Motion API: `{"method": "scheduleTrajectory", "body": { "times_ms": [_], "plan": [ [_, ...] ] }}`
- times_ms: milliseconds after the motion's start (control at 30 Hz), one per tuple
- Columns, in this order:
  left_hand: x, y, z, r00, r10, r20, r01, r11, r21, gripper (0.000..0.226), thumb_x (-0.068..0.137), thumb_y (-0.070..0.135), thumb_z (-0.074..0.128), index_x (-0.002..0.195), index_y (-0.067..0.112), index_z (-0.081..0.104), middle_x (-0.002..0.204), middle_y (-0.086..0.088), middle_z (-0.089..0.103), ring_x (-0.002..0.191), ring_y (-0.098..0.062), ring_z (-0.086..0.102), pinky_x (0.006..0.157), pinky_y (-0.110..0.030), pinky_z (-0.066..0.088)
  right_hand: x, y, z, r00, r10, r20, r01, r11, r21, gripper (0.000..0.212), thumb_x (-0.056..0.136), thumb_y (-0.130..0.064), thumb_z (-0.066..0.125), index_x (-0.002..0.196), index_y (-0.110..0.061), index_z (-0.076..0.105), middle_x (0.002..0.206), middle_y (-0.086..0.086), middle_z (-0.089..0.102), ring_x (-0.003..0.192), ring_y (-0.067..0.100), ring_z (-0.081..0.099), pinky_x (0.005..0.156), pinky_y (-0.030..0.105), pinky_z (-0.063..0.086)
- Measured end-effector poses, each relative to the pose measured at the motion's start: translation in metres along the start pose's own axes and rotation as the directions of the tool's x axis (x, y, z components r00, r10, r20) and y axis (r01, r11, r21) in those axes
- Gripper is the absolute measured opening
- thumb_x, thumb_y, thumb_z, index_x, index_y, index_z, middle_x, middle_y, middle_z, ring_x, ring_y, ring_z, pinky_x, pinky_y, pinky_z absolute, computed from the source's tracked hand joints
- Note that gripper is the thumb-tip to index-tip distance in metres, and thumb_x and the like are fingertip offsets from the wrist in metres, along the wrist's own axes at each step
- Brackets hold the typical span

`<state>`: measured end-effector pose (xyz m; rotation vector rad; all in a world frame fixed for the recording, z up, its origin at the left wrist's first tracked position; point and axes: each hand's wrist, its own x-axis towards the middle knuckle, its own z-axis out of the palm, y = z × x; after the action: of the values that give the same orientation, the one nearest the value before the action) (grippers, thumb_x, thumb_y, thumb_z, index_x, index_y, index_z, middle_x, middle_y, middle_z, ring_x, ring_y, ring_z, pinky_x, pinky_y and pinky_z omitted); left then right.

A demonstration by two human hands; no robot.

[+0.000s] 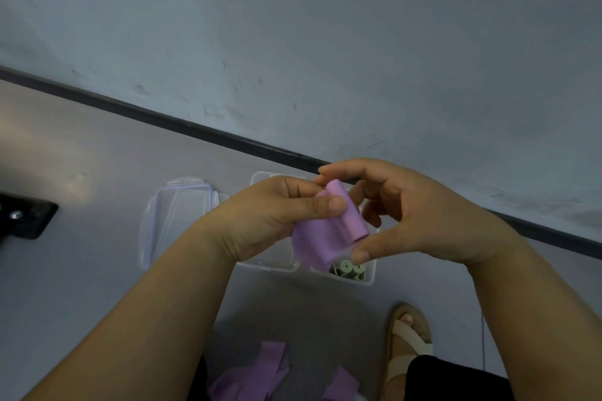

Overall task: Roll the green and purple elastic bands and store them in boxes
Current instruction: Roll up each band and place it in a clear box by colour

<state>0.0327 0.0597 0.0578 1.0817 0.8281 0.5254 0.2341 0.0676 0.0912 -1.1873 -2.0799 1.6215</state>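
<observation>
Spare purple bands (pixel 257 371) lie nearest, below the arms. Left hand (pixel 270 215) pinches the purple band (pixel 329 231) by its flat tail, keeping it taut. Right hand (pixel 407 212) curls round the rolled end. Held over the box (pixel 371 272) of green rolls (pixel 347 268), probably for a short drop.

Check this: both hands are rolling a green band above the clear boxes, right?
No. The head view shows the band in the left hand and right hand is purple, not green; they do roll it above the clear boxes.
</observation>
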Motion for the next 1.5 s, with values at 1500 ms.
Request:
{"method": "scheduleTrajectory", "body": {
  "times_ms": [1500],
  "plan": [
    [0.008,0.008,0.008,0.826,0.252,-0.504,-0.212,0.968,0.137,0.032,0.069,0.034,0.063,0.096,0.018,0.07,0.09,-0.002,0.073,0.087,-0.014,0.067,0.079,-0.024,0.056,0.024,0.003,0.017,0.807,0.014,-0.591,0.077,0.989,0.129,0.008,0.082,-0.022,0.064,0.081,-0.03,0.062,0.072,-0.014,0.065,0.07,-0.005,0.059,0.062,0.007,0.046]
  ]
}}
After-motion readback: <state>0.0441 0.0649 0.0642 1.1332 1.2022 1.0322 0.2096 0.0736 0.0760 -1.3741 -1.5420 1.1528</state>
